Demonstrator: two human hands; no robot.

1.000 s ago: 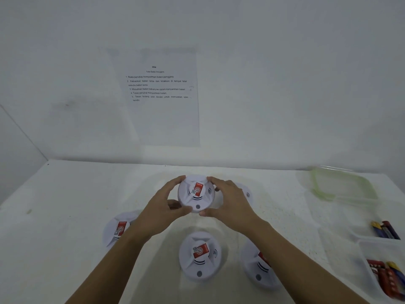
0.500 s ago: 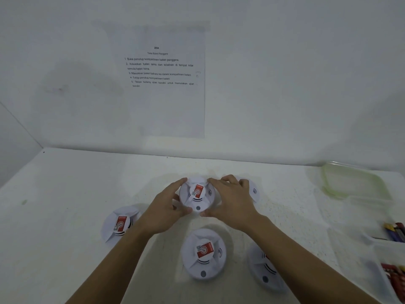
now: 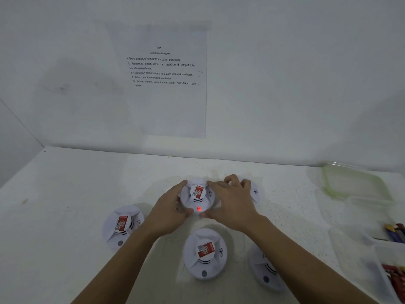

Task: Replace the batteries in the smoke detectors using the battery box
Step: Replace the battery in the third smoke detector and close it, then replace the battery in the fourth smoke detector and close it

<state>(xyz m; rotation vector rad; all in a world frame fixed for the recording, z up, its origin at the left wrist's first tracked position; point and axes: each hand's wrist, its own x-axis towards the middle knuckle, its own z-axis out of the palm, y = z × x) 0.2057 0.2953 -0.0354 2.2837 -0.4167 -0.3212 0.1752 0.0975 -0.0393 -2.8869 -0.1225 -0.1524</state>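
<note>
The fingers of the left hand (image 3: 168, 209) and right hand (image 3: 230, 205) clamp the middle smoke detector (image 3: 198, 194). Its red light (image 3: 198, 208) glows, probably the self-test, so this one looks finished. The other detectors (image 3: 205, 253) seem pending. The battery box (image 3: 379, 273) sits at 4 o'clock.

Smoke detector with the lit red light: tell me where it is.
Head view, centre of the table: the lit detector is held between the left hand and right hand, just beyond the nearer detector.
</note>
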